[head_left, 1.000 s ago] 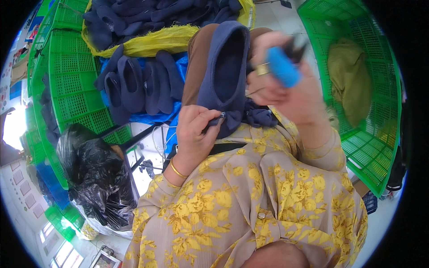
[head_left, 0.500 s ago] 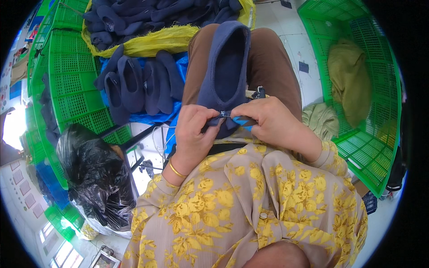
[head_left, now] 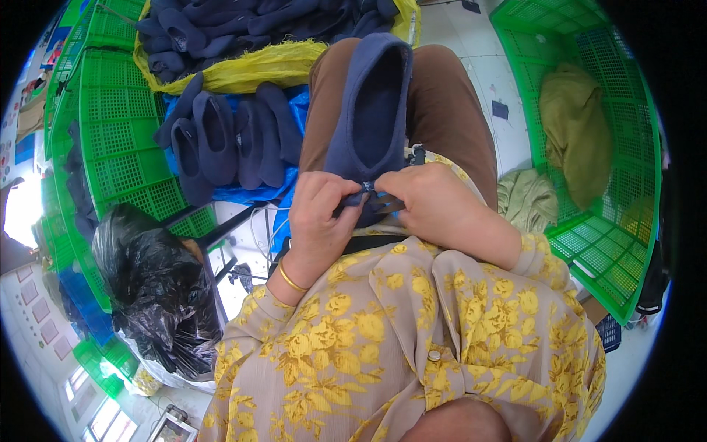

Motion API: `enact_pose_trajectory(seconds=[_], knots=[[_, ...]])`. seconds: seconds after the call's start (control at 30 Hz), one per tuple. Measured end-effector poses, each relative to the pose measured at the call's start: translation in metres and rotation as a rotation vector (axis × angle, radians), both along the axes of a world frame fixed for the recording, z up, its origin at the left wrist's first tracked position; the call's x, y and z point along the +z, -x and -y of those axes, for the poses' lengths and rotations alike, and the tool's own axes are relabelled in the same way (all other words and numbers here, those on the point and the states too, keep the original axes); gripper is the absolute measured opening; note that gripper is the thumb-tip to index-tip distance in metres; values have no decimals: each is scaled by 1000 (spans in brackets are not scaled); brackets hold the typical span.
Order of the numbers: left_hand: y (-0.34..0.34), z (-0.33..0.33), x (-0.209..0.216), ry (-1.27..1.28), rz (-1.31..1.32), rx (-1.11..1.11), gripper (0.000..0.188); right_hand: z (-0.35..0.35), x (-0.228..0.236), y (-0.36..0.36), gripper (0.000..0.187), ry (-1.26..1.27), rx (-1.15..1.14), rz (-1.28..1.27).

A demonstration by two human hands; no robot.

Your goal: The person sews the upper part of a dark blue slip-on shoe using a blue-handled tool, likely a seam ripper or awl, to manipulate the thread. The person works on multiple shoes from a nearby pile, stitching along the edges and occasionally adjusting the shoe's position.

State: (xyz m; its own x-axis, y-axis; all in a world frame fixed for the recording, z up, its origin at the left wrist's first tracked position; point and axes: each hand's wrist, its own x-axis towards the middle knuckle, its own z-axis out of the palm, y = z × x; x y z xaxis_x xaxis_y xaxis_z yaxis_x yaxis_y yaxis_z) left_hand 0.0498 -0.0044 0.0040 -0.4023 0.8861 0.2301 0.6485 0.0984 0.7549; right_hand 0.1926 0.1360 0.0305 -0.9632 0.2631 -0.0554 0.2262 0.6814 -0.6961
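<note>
A navy felt slipper [head_left: 342, 140] lies over my lap, its toe pointing away and its long opening facing up. My left hand [head_left: 324, 210] pinches the heel end, thumb and forefinger beside a small pale patch [head_left: 367, 186] that looks like a tag or stitching. Close against it from the other side, my right hand [head_left: 434, 206] is closed, its fingertips at the same patch. Out of the right hand's fingers juts a small metal-bladed tool [head_left: 387, 204], perhaps thread snips, mostly hidden by the hand. A dark clip-like piece [head_left: 417, 154] shows just beyond the right hand.
Several finished-looking navy slippers [head_left: 216, 140] rest on blue sheeting at the left, below a yellow sack [head_left: 294, 65] full of more. Green plastic crates [head_left: 118, 140] stand to the left, with another green crate [head_left: 515, 44] holding olive cloth [head_left: 574, 140] at right. A black plastic bag [head_left: 155, 295] sits lower left.
My right hand has shifted slightly left and turned, bringing its fingertips to the pale patch. The tool's blue part no longer shows; its metal blades do. The left hand stays put.
</note>
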Motion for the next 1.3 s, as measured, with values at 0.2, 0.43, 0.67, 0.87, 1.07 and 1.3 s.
enact_pose_trajectory(seconds=[0.2, 0.43, 0.67, 0.87, 1.07, 1.3], knots=[[-1, 1, -3, 24, -7, -10, 25, 12, -9, 5, 16, 10, -57, 50], [-4, 11, 2, -5, 5, -13, 27, 13, 1, -5, 26, 151, -127, 194], [0, 10, 0, -54, -42, -69, 25, 18, -10, -4, 32, 104, -61, 198], [0, 9, -3, -76, -44, -73, 26, 25, -26, 0, 31, 37, -80, 149], [-5, 11, 1, -61, -9, -15, 24, 25, -23, -4, 33, 67, -103, 69], [-6, 8, 4, -67, 20, 20, 20, 28, -29, -9, 38, 173, -185, 46]])
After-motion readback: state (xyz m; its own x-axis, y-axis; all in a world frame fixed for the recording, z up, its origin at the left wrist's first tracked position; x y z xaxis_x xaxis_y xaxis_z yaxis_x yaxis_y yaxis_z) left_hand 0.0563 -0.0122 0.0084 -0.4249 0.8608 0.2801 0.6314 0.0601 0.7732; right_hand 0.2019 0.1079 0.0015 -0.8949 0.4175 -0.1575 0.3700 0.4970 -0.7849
